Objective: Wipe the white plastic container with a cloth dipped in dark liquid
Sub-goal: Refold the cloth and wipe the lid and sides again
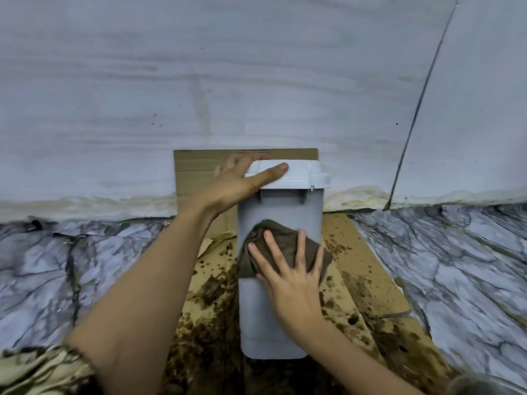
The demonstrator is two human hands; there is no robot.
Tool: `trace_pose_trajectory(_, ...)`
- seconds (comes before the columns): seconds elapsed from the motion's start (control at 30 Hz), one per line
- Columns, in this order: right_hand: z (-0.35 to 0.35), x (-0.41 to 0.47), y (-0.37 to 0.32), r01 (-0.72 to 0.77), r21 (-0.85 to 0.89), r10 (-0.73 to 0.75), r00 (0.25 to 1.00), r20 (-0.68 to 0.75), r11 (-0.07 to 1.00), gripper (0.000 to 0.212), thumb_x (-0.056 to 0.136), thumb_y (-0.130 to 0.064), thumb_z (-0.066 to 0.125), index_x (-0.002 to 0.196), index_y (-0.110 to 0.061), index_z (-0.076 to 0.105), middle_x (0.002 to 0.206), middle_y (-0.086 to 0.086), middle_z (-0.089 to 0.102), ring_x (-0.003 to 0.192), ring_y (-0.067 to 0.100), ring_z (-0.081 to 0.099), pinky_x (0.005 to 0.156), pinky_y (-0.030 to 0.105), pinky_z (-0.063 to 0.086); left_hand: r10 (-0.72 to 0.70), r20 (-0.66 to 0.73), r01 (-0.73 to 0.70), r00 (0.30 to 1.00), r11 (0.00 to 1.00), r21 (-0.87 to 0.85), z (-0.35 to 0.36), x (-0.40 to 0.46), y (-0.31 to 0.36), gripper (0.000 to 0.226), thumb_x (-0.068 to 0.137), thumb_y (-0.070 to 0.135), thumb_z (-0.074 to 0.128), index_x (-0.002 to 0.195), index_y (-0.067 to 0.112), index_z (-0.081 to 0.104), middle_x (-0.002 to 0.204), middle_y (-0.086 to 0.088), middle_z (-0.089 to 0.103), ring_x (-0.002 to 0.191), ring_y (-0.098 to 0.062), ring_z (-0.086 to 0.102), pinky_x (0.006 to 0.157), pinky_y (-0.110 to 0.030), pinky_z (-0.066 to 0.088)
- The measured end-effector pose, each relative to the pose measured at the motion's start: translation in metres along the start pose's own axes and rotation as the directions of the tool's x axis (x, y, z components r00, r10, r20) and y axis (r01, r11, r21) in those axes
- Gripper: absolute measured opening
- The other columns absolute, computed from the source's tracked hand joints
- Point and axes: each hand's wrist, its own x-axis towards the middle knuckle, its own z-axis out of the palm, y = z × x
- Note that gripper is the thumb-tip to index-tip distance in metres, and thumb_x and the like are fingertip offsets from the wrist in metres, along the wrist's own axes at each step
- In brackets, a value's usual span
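On the spotty cardboard (368,269) by the far wall, the white bin (273,323) stands while the left hand (233,186) grasps its lid and the flat right hand (288,269) presses the brown cloth (285,238) on its near side, likely to rub downward next.

We saw a white container (281,323) under a dark olive-brown cloth (288,246). The tan cardboard (368,269) was spattered with dark brown blotches. The floor (456,266) was grey-white marble with dark veins, and the sleeve (37,372) had a cream-and-brown pattern.
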Motion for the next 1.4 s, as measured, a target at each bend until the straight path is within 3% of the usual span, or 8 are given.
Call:
trace_pose_trajectory(0.2, -0.024, 0.074, -0.017, -0.077, 0.02, 0.078, 0.994, -0.072, 0.997, 0.057, 0.089, -0.035, 0.047, 0.143, -0.028, 0.034, 0.152, -0.003, 0.029, 0.141, 0.038, 0.016, 0.101, 0.077, 0.003, -0.014, -0.008, 0.014, 1.0, 1.0, -0.016, 0.005, -0.002, 0.009, 0.07, 0.075, 0.077, 0.048, 0.137, 0.045, 0.04, 0.15, 0.004, 0.025, 0.143, -0.027, 0.007, 0.112, -0.042, 0.013)
trace_pose_trajectory(0.43, 0.021, -0.055, -0.008, 0.339, -0.152, -0.316, 0.936, 0.156, 0.929, 0.061, 0.082, -0.023, 0.042, 0.142, -0.035, 0.038, 0.155, -0.009, 0.022, 0.146, 0.029, 0.003, 0.106, 0.07, 0.006, -0.006, -0.022, 0.004, 1.0, 0.998, -0.07, 0.005, -0.004, 0.002, 0.068, 0.074, 0.078, 0.05, 0.133, 0.047, 0.043, 0.149, 0.01, 0.025, 0.141, -0.022, 0.009, 0.109, -0.04, 0.016)
trace_pose_trajectory(0.63, -0.022, 0.03, 0.029, -0.23, 0.034, 0.232, 0.97, -0.066, 0.972, 0.06, 0.091, -0.029, 0.036, 0.149, -0.033, 0.021, 0.157, -0.005, 0.017, 0.146, 0.034, 0.003, 0.106, 0.072, -0.003, 0.014, -0.087, -0.023, 0.996, 0.995, -0.102, 0.013, 0.008, -0.001, 0.062, 0.077, 0.075, 0.051, 0.131, 0.045, 0.046, 0.145, 0.008, 0.031, 0.138, -0.02, 0.016, 0.1, -0.029, 0.014)
trace_pose_trajectory(0.77, -0.039, 0.1, -0.005, -0.533, 0.454, 0.567, 0.821, 0.071, 0.714, 0.056, 0.095, -0.047, 0.015, 0.145, -0.029, 0.032, 0.157, -0.011, 0.012, 0.144, 0.019, -0.016, 0.107, 0.068, -0.007, 0.007, -0.086, -0.017, 0.996, 0.994, -0.109, 0.012, 0.017, 0.005, 0.063, 0.074, 0.078, 0.047, 0.129, 0.047, 0.047, 0.143, 0.008, 0.033, 0.136, -0.02, 0.019, 0.099, -0.027, 0.015)
trace_pose_trajectory(0.87, -0.027, 0.091, -0.014, -0.442, 0.463, 0.49, 0.872, 0.019, 0.768, 0.053, 0.096, -0.049, 0.017, 0.144, -0.033, 0.031, 0.156, -0.012, 0.017, 0.144, 0.024, -0.014, 0.106, 0.069, -0.006, -0.002, -0.046, -0.001, 0.999, 0.998, -0.064, 0.004, 0.02, 0.002, 0.077, 0.064, 0.085, 0.038, 0.13, 0.047, 0.044, 0.145, 0.006, 0.033, 0.137, -0.022, 0.02, 0.1, -0.029, 0.014)
trace_pose_trajectory(1.07, -0.002, 0.025, 0.012, 0.005, -0.013, -0.007, 0.992, -0.124, 1.0, 0.072, 0.077, -0.014, 0.042, 0.144, -0.038, 0.032, 0.151, 0.002, 0.023, 0.143, 0.036, 0.007, 0.105, 0.067, 0.002, 0.005, -0.029, -0.007, 1.0, 0.998, -0.056, 0.005, 0.02, 0.0, 0.063, 0.076, 0.079, 0.041, 0.13, 0.047, 0.043, 0.148, 0.007, 0.029, 0.139, -0.025, 0.015, 0.103, -0.035, 0.014)
trace_pose_trajectory(1.3, -0.013, 0.078, 0.03, -0.222, 0.417, 0.415, 0.787, -0.457, 0.881, 0.036, 0.087, -0.011, 0.064, 0.122, -0.017, 0.059, 0.114, 0.007, 0.055, 0.108, 0.027, 0.044, 0.09, 0.046, 0.04, -0.011, -0.068, 0.005, 0.998, 0.996, -0.087, 0.011, 0.027, 0.004, 0.046, 0.081, 0.074, 0.044, 0.121, 0.052, 0.049, 0.144, 0.005, 0.034, 0.137, -0.022, 0.018, 0.1, -0.028, 0.014)
trace_pose_trajectory(1.4, -0.007, 0.072, 0.007, -0.171, 0.342, 0.309, 0.862, -0.403, 0.924, 0.044, 0.084, -0.005, 0.061, 0.127, -0.015, 0.053, 0.128, 0.008, 0.052, 0.123, 0.03, 0.04, 0.098, 0.053, 0.042, -0.02, -0.058, 0.014, 0.998, 0.995, -0.102, 0.009, 0.03, 0.005, 0.047, 0.081, 0.075, 0.042, 0.121, 0.052, 0.049, 0.143, 0.004, 0.035, 0.137, -0.022, 0.019, 0.099, -0.027, 0.012)
